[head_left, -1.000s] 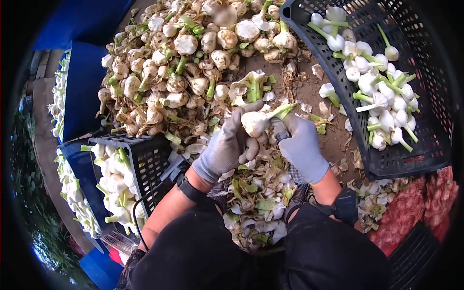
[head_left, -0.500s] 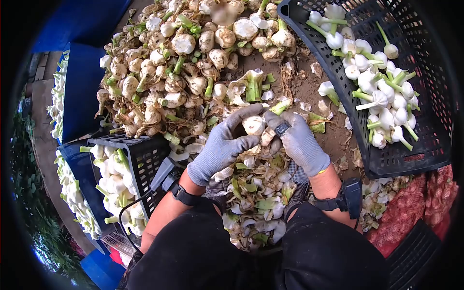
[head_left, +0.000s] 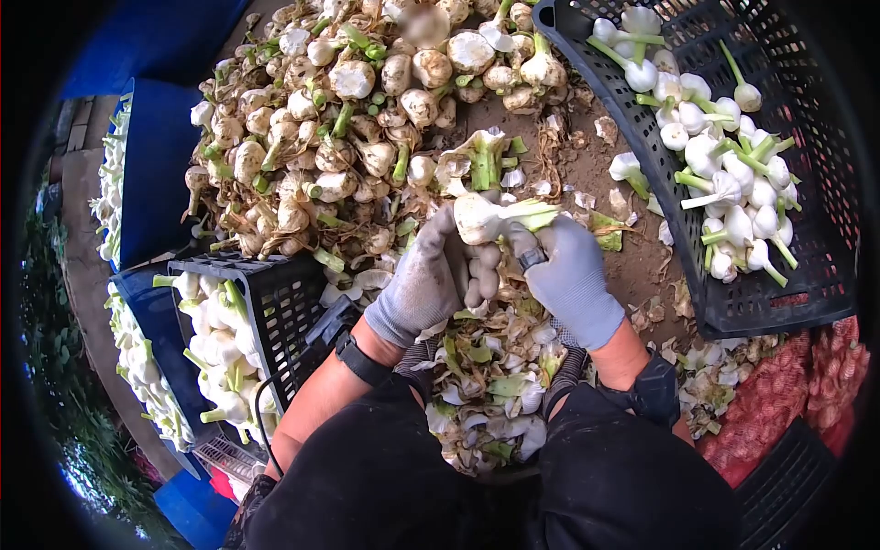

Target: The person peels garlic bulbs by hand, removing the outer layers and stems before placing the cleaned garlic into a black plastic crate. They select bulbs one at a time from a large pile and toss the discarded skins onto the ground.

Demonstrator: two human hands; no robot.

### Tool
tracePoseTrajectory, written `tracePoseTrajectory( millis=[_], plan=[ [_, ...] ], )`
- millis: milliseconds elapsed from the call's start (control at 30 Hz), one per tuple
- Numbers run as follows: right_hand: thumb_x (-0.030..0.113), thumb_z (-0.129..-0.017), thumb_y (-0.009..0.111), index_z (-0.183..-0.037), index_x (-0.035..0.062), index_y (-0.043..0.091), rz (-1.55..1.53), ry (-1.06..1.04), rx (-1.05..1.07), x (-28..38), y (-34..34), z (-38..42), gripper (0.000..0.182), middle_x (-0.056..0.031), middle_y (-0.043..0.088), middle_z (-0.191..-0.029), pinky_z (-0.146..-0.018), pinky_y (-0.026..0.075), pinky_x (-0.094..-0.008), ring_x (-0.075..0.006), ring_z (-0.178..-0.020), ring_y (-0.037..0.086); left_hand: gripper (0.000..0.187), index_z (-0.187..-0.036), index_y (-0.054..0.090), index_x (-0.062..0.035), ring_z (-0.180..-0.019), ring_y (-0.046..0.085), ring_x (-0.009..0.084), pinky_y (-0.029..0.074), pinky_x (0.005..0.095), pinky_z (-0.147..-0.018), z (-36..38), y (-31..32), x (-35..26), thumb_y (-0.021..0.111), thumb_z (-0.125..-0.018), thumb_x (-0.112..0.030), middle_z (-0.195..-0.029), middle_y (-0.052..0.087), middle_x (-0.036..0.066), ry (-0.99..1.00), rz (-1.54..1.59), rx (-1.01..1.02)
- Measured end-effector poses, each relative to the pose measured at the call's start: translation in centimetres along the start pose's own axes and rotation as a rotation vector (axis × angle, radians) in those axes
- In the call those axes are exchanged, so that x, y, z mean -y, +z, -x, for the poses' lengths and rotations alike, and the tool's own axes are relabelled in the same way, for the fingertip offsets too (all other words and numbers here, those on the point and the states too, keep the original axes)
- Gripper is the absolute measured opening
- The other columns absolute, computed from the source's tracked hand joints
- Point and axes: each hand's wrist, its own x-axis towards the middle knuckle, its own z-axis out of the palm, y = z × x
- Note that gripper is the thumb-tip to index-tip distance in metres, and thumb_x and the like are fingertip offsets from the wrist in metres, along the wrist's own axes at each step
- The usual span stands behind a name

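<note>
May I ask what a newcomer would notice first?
Probably the big heap of brownish garlic bulbs, upper left. Then the black perforated plastic crate of white garlic, upper right; at centre, a round whitish bulb sits between the grey-gloved left hand and grey-gloved right hand.

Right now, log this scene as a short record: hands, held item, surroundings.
Left hand: gloved, holding a garlic bulb
Right hand: gloved, at the stem; grip unclear
Held item: bulb pale, stem greenish, pointing toward the right hand
Pile: soiled garlic, beyond the hands
Right crate: black, holding white bulbs
Left crate: black, full of pale bulbs
Ground: peel scraps below the hands
Lower right: red net sacks
</note>
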Motion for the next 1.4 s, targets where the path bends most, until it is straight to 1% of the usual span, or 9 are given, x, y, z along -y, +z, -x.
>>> tracePoseTrajectory(
  millis=[100, 500, 633, 867, 1000, 1133, 1200, 1333, 1400],
  plan=[
    [0.010, -0.091, 0.062, -0.090, -0.0056, 0.067, -1.088, 0.249, -0.081, 1.4, 1.6, -0.4, 0.017, -0.0067, 0.067, -0.080, -0.063, 0.050, -0.0313, -0.0118, -0.071, 0.061, 0.051, -0.123, 0.051, -0.0076, -0.059, 0.062, 0.0128, 0.048, 0.0217, -0.047, 0.1, 0.5, -1.4, 0.055, -0.095, -0.050, -0.081, 0.062, 0.002, -0.057, -0.301, -0.060],
    [0.004, -0.086, 0.062, -0.108, 0.0055, 0.066, -0.709, 0.228, 0.192, -0.6, 2.0, 1.6, 0.023, -0.0130, 0.070, -0.095, -0.075, 0.054, -0.0327, -0.0193, -0.082, 0.068, 0.053, -0.125, 0.061, -0.0046, -0.098, 0.062, 0.0128, 0.051, 0.0267, -0.083, -0.4, -0.1, -2.4, 0.071, -0.087, -0.040, -0.116, 0.063, 0.007, 0.604, -1.500, -0.026],
    [0.016, -0.083, 0.065, -0.107, 0.0063, 0.067, -0.060, 0.339, 0.310, -0.3, -0.9, 0.3, 0.026, -0.0148, 0.068, -0.090, -0.076, 0.054, -0.0412, -0.0287, -0.084, 0.069, 0.029, -0.111, 0.066, -0.0001, -0.091, 0.064, 0.0130, 0.051, 0.0287, -0.087, -0.3, -1.1, -2.8, 0.068, -0.092, -0.022, -0.098, 0.070, 0.005, 0.028, -0.639, -0.191],
    [0.017, -0.082, 0.063, -0.114, 0.0155, 0.068, 0.374, 0.343, 0.401, -6.7, 0.6, 2.6, 0.032, -0.0179, 0.069, -0.089, -0.075, 0.054, -0.0426, -0.0368, -0.083, 0.067, 0.036, -0.117, 0.063, -0.0019, -0.120, 0.057, 0.0268, 0.037, 0.0388, -0.110, 0.3, -1.9, -2.7, 0.068, -0.090, -0.025, -0.132, 0.057, 0.014, 0.184, 0.038, 0.097],
    [0.032, -0.083, 0.070, -0.122, 0.0177, 0.065, -0.047, -0.074, 0.903, -3.2, -0.2, 5.8, 0.042, -0.0128, 0.071, -0.085, -0.073, 0.054, -0.0394, -0.0318, -0.078, 0.068, 0.044, -0.127, 0.054, -0.0022, -0.115, 0.059, 0.0306, 0.047, 0.0395, -0.102, -0.9, -3.5, -2.6, 0.062, -0.094, -0.030, -0.125, 0.059, 0.013, 0.238, 0.091, -0.106],
    [0.022, -0.080, 0.070, -0.105, 0.0131, 0.066, -0.393, 0.271, 0.887, 0.4, -2.8, 1.6, 0.027, -0.0118, 0.070, -0.087, -0.071, 0.054, -0.0383, -0.0302, -0.077, 0.069, 0.035, -0.120, 0.055, -0.0040, -0.093, 0.065, 0.0269, 0.056, 0.0290, -0.068, -1.5, -3.8, -1.4, 0.057, -0.098, -0.031, -0.111, 0.063, 0.013, 0.115, 0.143, -0.204],
    [0.012, -0.083, 0.062, -0.108, 0.0128, 0.064, -0.097, 0.080, 0.086, 0.6, -2.5, -0.2, 0.025, -0.0116, 0.071, -0.087, -0.071, 0.053, -0.0375, -0.0291, -0.075, 0.068, 0.030, -0.117, 0.057, -0.0043, -0.080, 0.063, 0.0220, 0.052, 0.0245, -0.058, -1.5, -2.4, -1.1, 0.056, -0.099, -0.028, -0.103, 0.064, 0.011, 0.082, 0.095, -0.215],
    [0.009, -0.086, 0.062, -0.108, 0.0063, 0.063, 0.082, -0.072, 0.212, 0.6, -1.2, -1.5, 0.022, -0.0112, 0.071, -0.089, -0.069, 0.053, -0.0369, -0.0250, -0.074, 0.068, 0.032, -0.116, 0.057, -0.0045, -0.079, 0.062, 0.0179, 0.052, 0.0261, -0.062, -1.8, -3.5, -0.4, 0.050, -0.101, -0.032, -0.103, 0.064, 0.009, 0.108, -0.073, -0.144],
    [0.012, -0.089, 0.062, -0.105, -0.0017, 0.062, -0.727, 0.117, 0.452, 0.6, -0.9, -0.1, 0.020, -0.0126, 0.071, -0.090, -0.066, 0.054, -0.0344, -0.0220, -0.073, 0.068, 0.039, -0.115, 0.057, -0.0032, -0.079, 0.064, 0.0170, 0.052, 0.0268, -0.064, -1.8, -3.9, -0.5, 0.047, -0.102, -0.038, -0.103, 0.065, 0.009, 0.145, -0.183, -0.215]
  ],
)
